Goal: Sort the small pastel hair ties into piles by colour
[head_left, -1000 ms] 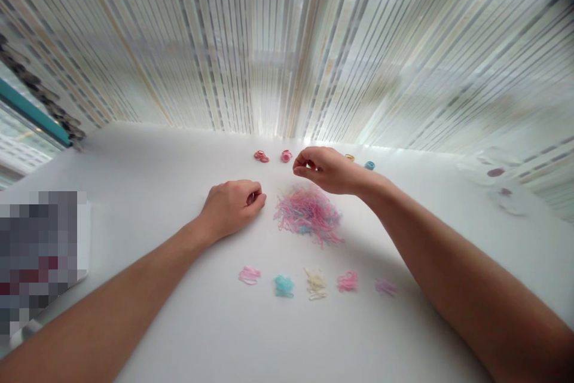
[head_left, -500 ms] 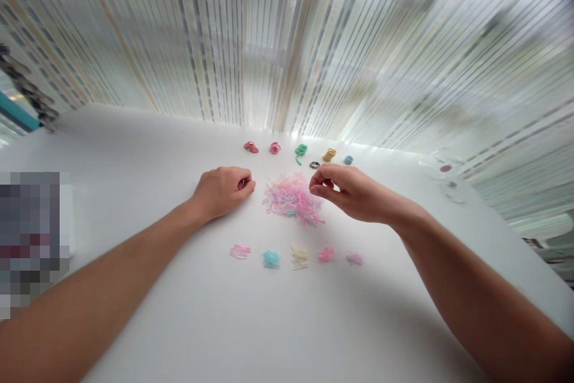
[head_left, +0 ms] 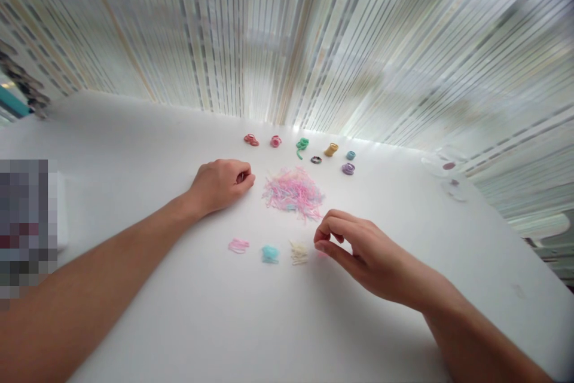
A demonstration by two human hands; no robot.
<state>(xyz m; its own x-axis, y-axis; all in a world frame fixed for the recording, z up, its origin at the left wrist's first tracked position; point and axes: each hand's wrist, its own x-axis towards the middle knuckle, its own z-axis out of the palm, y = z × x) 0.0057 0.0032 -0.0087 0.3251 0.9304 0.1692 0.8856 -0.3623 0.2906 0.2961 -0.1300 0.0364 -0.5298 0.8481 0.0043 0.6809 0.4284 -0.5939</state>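
Note:
My left hand rests on the white table in a loose fist, left of a mixed heap of thin pastel strands, not touching it. My right hand is lower right of that heap, thumb and forefinger pinched together above a small pink pile that it mostly covers. What the pinch holds, if anything, is too small to make out. Left of it lie sorted strand piles: cream, light blue and light pink. The lilac pile is hidden behind my right hand.
Along the back lie small coiled bands in red, pink, green, yellow, blue and purple, plus a dark ring. A striped curtain hangs behind. Clear plastic lies right; a pixelated object left.
My right hand has moved from the heap's right edge down toward me, over the pink pile, uncovering the purple band. My left hand stays in place. The view has shifted slightly.

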